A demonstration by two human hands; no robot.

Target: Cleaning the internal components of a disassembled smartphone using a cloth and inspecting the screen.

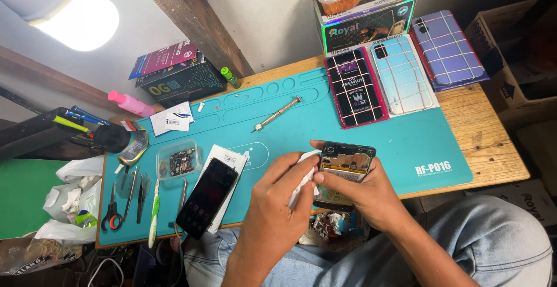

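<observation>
Far to my left on the teal mat [371, 147] lay the scissors [111, 213], tweezers [131, 189] and a green-handled brush [154, 213], then a small clear tray of parts [180, 160], and next to it a dark phone screen [207, 197] resting on a white sheet. A slim screwdriver [277, 113] sat further back on the mat. My left hand [278, 200] had its grip closed on a folded white cloth [303, 178], pressing it against the near left side of the opened phone [346, 165]. My right hand [371, 197] cradled that phone from below and the right, fingers wrapped round its edges, holding it just above the front edge of the surface, over my lap. I judged the phone light and stiff but fragile, its bare board and battery exposed upward, so the frame edges were the safe place to hold, never the inner parts. The cloth was soft and would give. To the right stood three phone cases [400, 75] against a box [366, 17], well apart from my hands; the mat between them and the phone lay open for setting things down, while the surface's front edge ran right beneath my wrists.
</observation>
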